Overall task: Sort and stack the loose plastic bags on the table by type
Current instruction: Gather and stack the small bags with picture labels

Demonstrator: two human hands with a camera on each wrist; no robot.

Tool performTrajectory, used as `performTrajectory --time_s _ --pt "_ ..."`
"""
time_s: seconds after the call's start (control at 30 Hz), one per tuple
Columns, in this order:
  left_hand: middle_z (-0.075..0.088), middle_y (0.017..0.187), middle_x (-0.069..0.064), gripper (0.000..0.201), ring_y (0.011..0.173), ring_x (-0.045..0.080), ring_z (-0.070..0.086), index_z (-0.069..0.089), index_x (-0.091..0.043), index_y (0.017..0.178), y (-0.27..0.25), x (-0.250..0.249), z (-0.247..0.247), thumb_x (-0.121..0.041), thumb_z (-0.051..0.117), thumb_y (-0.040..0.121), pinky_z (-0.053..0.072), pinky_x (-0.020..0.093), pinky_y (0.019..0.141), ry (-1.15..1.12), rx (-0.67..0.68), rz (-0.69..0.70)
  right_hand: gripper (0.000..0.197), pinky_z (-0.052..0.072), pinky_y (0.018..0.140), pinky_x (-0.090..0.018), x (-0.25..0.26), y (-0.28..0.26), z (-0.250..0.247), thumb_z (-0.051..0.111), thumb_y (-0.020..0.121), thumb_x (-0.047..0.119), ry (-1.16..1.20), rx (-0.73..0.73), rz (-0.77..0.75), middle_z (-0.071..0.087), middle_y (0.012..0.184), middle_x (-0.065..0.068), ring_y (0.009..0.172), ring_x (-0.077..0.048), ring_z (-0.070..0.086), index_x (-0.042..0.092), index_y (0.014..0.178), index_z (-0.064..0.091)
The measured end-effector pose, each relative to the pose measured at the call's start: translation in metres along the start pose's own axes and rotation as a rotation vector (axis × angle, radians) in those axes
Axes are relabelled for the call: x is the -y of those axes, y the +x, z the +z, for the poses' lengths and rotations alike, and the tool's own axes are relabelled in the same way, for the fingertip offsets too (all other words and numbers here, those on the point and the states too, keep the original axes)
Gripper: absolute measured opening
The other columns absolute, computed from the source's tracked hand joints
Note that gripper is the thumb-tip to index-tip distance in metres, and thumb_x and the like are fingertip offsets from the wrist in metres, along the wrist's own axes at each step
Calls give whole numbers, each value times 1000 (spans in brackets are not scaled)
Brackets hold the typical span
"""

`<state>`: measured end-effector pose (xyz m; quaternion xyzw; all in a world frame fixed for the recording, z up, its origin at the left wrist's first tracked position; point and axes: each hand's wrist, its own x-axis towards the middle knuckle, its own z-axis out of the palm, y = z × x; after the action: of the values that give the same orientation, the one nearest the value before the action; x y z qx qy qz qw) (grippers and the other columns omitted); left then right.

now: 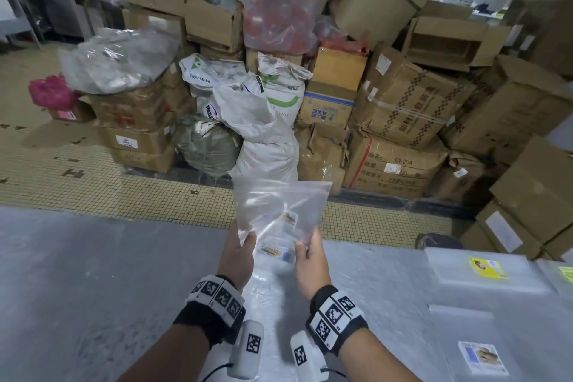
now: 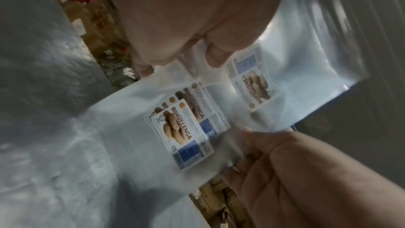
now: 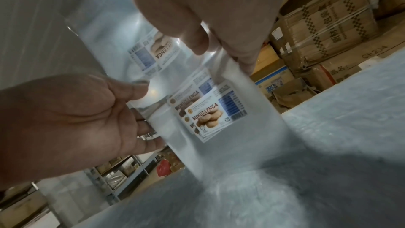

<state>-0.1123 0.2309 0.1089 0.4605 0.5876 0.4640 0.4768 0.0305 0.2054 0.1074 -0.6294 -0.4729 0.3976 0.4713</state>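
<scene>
A clear plastic bag [image 1: 279, 201] with a biscuit label stands upright over the far edge of the grey table [image 1: 93, 273]. My left hand [image 1: 245, 242] pinches its lower left edge and my right hand [image 1: 305, 246] pinches its lower right edge. Below it on the table lies a pile of like bags [image 1: 273, 276]. In the left wrist view the held bag [image 2: 295, 75] shows its label reversed, and the pile's labels [image 2: 181, 133] read BISKUT LENGA. The right wrist view shows the same held bag [image 3: 109, 32] above the pile [image 3: 219, 145].
A stack of clear bags with a yellow label [image 1: 483, 270] lies on the table at the right. Nearer lies another stack with a blue biscuit label [image 1: 477, 353]. Cardboard boxes [image 1: 403, 108] and sacks [image 1: 263, 133] crowd the tiled floor beyond the table.
</scene>
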Motion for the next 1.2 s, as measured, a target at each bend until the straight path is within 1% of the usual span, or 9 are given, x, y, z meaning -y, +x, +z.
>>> performTrajectory --time_s 0.17,0.23,0.33,0.47,0.57,0.67,0.77,0.97,1.2 --pt "49 140 -1 44 131 22 44 37 -23 144 7 2 2 -21 46 101 33 41 111 33 15 -3 43 48 73 -5 -1 6 -1 36 104 8 -17 20 4 56 99 26 79 19 56 38 134 30" --pt "46 143 -1 48 133 22 42 34 -22 147 11 4 1 -20 47 101 31 39 111 71 21 8 43 51 81 -13 1 9 -3 36 104 10 -46 27 -12 56 98 27 79 16 56 32 140 30" --pt "43 148 2 50 136 24 39 34 -15 148 18 12 2 -21 48 101 29 35 111 137 16 -16 41 48 72 -7 -1 17 -3 36 104 10 -71 31 -8 53 93 27 72 10 56 36 133 28" --pt "56 122 3 21 120 23 50 55 -14 120 26 10 7 -15 49 100 34 26 94 101 -25 -16 37 56 86 -41 -6 26 1 36 103 14 -78 -18 -18 68 102 8 85 -15 69 36 133 38" --pt "55 119 2 25 112 16 49 55 -9 123 28 7 10 -14 48 100 32 24 93 83 -16 9 39 54 81 -27 -9 29 1 36 104 13 -90 -27 -19 66 99 12 87 -4 65 28 139 35" --pt "52 126 -1 37 116 11 45 47 -11 136 29 14 11 -13 50 99 32 26 97 77 -7 -29 46 54 90 -40 -13 27 5 39 103 14 -87 4 29 66 99 11 92 -8 65 27 145 27" --pt "50 137 -1 47 128 16 45 42 -13 143 34 20 11 -12 52 97 33 32 107 59 -4 -29 43 53 90 -38 -16 30 6 38 102 12 -76 5 48 66 99 12 91 -8 64 28 141 30" --pt "56 125 0 30 116 15 49 56 -13 128 38 21 13 -14 48 99 34 28 97 116 4 -18 42 49 93 -30 -17 36 5 40 102 11 -26 28 65 65 115 13 104 -3 62 33 137 40" --pt "53 126 -1 28 117 12 46 58 -11 126 38 18 11 -14 46 101 31 23 98 122 2 27 28 53 79 -23 -17 37 3 40 103 13 24 -16 54 69 102 3 92 -10 66 23 124 55"
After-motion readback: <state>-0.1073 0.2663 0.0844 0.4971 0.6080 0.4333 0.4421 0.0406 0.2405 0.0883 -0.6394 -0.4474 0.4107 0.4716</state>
